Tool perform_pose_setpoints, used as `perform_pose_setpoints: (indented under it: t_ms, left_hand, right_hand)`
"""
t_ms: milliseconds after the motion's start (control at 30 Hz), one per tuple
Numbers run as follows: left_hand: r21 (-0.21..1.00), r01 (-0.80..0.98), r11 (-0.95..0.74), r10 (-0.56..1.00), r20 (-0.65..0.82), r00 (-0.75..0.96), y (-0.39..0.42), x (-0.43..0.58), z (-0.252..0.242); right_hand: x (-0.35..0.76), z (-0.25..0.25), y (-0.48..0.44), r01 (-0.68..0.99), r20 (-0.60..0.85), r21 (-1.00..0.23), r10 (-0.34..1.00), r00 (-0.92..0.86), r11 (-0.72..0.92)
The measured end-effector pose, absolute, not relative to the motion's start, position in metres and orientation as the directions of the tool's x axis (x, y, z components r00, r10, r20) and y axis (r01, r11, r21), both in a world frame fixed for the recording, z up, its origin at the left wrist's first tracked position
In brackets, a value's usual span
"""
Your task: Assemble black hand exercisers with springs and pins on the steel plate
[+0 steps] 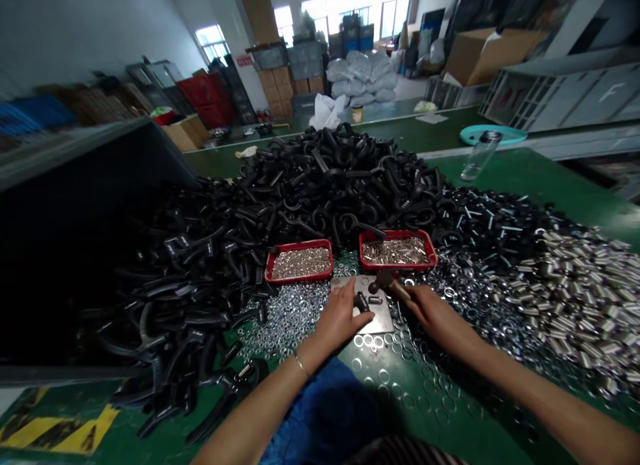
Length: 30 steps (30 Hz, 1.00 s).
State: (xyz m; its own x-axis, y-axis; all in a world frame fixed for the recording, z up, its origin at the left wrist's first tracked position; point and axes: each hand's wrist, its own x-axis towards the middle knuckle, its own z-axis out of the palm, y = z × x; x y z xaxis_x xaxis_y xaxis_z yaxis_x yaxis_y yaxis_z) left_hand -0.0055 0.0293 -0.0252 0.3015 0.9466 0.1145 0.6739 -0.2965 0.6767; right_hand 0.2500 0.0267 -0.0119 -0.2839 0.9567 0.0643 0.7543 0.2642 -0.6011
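My left hand (339, 314) pinches a black plastic part (361, 302) between thumb and fingers, keeping it on a flat metal plate (381, 322). In my right hand (429, 310) is a hammer (399, 290), gripped by its wooden handle. Its dark head hangs at the plate's upper right. A small coil spring (375, 300) lies on the plate beside the black part. Behind the plate stand a red tray (300, 276) of tiny metal pieces and another red tray (399, 265) of small metal pins.
A large heap of black curved handles (320, 178) fills the back and left. Loose metal rings (290, 318) surround the plate. To the right lie black parts with metal pins (490, 218) and silvery cylinders (575, 292). A glass bottle (480, 157) stands farther back; a dark crate (90, 252) borders the left.
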Motion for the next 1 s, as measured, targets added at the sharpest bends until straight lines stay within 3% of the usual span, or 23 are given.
perform_pose_setpoints:
  t_ms: [67,100,167,233,300,367,433,500,600,767,1000]
  left_hand:
    - [0.735,0.644,-0.213,0.977,0.151,0.150,0.016,0.003,-0.015]
    - [0.755,0.624,-0.201,0.979,0.181,0.096,0.008,0.009,-0.011]
    - [0.764,0.590,-0.261,0.962,0.256,0.095,-0.002,0.021,-0.004]
    - [0.750,0.549,-0.368,0.930,0.304,0.207,-0.002,0.030,0.001]
    - [0.780,0.482,-0.399,0.914,0.292,0.283,0.014,0.032,0.003]
    - [0.879,0.376,-0.292,0.950,0.220,0.222,0.047,0.029,0.005]
    - [0.979,0.187,-0.086,0.994,0.074,0.075,0.093,0.029,0.007]
    - [0.997,0.046,0.064,0.998,-0.063,-0.022,0.140,0.037,0.010]
    - [0.981,0.010,0.192,0.975,-0.190,-0.113,0.190,0.059,0.014]
    - [0.984,-0.021,0.174,0.958,-0.174,-0.228,0.217,0.083,0.008]
    - [0.971,-0.218,0.095,0.948,-0.155,-0.277,0.210,0.085,0.021]
  right_hand:
    - [0.244,-0.005,0.023,0.708,0.233,-0.607,0.932,-0.276,0.362]
    - [0.238,-0.003,0.021,0.647,0.235,-0.669,0.930,-0.283,0.366]
    - [0.221,-0.003,0.017,0.432,0.112,-0.872,0.953,-0.283,0.231]
    - [0.201,-0.011,0.016,0.138,-0.044,-0.990,0.975,-0.218,-0.014]
    - [0.185,-0.024,0.016,-0.126,-0.140,-0.980,0.983,-0.116,-0.155]
    - [0.174,-0.040,0.017,-0.249,-0.136,-0.956,0.986,-0.100,-0.157]
    - [0.168,-0.053,0.022,-0.249,-0.172,-0.943,0.965,-0.198,-0.219]
    - [0.166,-0.063,0.030,-0.206,-0.172,-0.954,0.960,-0.219,-0.218]
    - [0.166,-0.071,0.039,-0.249,-0.144,-0.950,0.973,-0.181,-0.187]
    - [0.168,-0.077,0.039,-0.255,-0.117,-0.953,0.977,-0.178,-0.161]
    - [0.171,-0.082,0.040,-0.260,-0.132,-0.948,0.972,-0.195,-0.181]
